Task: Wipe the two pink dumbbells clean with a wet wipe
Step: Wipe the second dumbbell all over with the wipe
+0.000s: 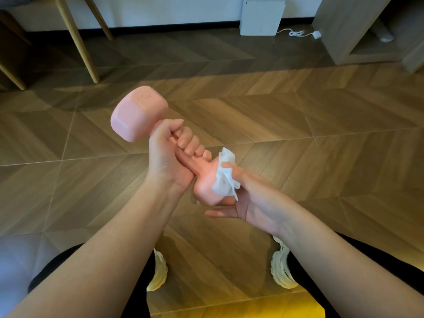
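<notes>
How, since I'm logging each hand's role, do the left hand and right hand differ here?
The left hand grips the pink dumbbell by its handle, fingers curled round it; the right hand holds a wet wipe against the dumbbell's near head, thumb on top. The left hand sits higher and farther from the camera; the right hand is lower and nearer. Both are bare and touch the same dumbbell.

Herringbone wood floor (298, 115); wooden chair legs (75, 37) far left; white box (261, 16) against wall; grey cabinet (358, 28) right.
</notes>
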`<state>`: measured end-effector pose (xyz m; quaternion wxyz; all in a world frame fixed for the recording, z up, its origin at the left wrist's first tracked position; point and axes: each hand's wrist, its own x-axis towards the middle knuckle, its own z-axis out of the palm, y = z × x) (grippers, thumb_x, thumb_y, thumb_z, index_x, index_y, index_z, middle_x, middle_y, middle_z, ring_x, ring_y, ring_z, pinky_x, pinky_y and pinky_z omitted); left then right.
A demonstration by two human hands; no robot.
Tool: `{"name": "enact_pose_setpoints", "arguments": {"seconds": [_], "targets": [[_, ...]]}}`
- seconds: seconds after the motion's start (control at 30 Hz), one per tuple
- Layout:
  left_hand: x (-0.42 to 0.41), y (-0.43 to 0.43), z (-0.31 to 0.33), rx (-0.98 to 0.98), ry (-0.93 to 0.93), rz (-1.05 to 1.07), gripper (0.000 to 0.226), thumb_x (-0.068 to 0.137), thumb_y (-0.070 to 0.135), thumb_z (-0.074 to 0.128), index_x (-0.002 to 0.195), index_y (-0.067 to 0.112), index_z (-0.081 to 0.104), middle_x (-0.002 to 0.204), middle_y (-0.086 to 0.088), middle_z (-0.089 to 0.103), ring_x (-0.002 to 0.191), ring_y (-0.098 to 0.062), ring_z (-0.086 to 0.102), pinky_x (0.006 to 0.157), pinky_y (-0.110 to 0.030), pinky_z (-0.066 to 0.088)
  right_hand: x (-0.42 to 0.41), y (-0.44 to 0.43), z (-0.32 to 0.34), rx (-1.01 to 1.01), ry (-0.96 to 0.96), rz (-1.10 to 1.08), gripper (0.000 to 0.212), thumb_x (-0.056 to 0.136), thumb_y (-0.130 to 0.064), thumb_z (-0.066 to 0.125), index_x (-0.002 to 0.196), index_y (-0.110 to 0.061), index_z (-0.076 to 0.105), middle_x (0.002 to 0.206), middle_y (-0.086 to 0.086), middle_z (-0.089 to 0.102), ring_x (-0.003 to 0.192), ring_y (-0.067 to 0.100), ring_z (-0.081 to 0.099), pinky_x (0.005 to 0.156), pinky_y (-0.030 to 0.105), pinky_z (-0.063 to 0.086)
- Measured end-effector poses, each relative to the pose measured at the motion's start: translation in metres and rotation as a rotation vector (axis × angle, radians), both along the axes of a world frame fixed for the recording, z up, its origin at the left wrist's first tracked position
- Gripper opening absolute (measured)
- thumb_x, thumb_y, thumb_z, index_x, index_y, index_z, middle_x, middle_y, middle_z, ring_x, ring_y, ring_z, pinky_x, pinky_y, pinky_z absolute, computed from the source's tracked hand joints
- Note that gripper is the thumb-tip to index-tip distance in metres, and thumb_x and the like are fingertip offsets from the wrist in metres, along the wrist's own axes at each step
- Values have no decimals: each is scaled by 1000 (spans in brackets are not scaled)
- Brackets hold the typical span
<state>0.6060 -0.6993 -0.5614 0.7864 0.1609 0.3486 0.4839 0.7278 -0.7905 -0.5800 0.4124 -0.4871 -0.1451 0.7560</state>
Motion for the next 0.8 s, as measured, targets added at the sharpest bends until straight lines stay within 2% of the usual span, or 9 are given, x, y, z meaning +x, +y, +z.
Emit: {"name": "enact_pose_setpoints", "arguments": {"seconds": [0.07, 0.17, 0.27, 0.33, 0.4, 0.53, 0.63, 0.7, 0.8], "targets": [[-2, 1, 1, 6, -18, 7, 48, 92, 14, 37, 44, 21, 34, 39, 6, 26, 32, -11, 29, 39, -16, 36, 0, 1, -2, 61, 16, 7, 36, 103, -18, 46, 135, -1, 52, 113, 22, 61, 92, 33, 64, 85, 49, 58], [-6, 2, 3, 9, -40, 26, 47, 92, 14, 36, 45, 21, 34, 39, 7, 26, 31, -11, 29, 39, -15, 37, -2, 0, -5, 125, 69, -16, 43, 92, -18, 62, 131, -3, 54, 112, 20, 66, 90, 29, 68, 79, 44, 61], [-6, 1, 4, 18, -19, 23, 50, 92, 14, 35, 42, 21, 33, 37, 6, 25, 31, -11, 28, 39, -15, 36, -12, -2, -10, 131, -13, -59, 45, 82, -24, 72, 123, -11, 58, 106, 15, 69, 82, 25, 71, 71, 41, 61], [-6, 1, 3, 23, -12, 32, 47, 91, 14, 36, 46, 22, 31, 38, 6, 24, 32, -11, 27, 40, -15, 35, -15, 2, -11, 117, -28, -97, 30, 96, -27, 62, 121, -11, 58, 97, 11, 70, 75, 22, 70, 65, 38, 61], [-7, 5, 2, 38, -2, 61, 40, 90, 13, 37, 52, 22, 28, 41, 7, 23, 34, -10, 24, 40, -19, 31, -13, 5, -9, 121, 19, -90, 32, 103, -26, 49, 130, -9, 56, 101, 11, 68, 78, 24, 69, 68, 39, 61], [-8, 10, 1, 32, 17, 122, 37, 91, 13, 43, 56, 21, 36, 47, 6, 32, 40, -10, 31, 44, -22, 35, -7, 2, -12, 245, 87, -19, 44, 94, -14, 54, 138, -8, 51, 115, 17, 63, 91, 24, 66, 75, 40, 60], [-7, 9, -2, -22, 92, 150, 30, 92, 17, 54, 63, 20, 43, 54, 5, 43, 46, -10, 41, 50, -22, 43, -4, 0, -17, 307, -64, -58, 50, 82, -19, 68, 131, -16, 57, 124, 15, 64, 101, 26, 68, 79, 43, 59], [-7, 10, -3, -91, 101, 181, 30, 92, 19, 57, 68, 20, 39, 51, 6, 36, 43, -10, 36, 48, -23, 39, -5, 0, -19, 317, -166, -92, 56, 73, -29, 77, 126, -24, 60, 126, 11, 64, 107, 24, 68, 79, 42, 59], [-7, 12, -4, -154, 57, 225, 33, 92, 19, 53, 65, 21, 35, 48, 7, 26, 40, -11, 26, 43, -23, 33, -9, 5, -22, 319, -195, -125, 51, 71, -38, 72, 120, -27, 63, 114, 9, 68, 94, 21, 70, 71, 36, 59]]}}
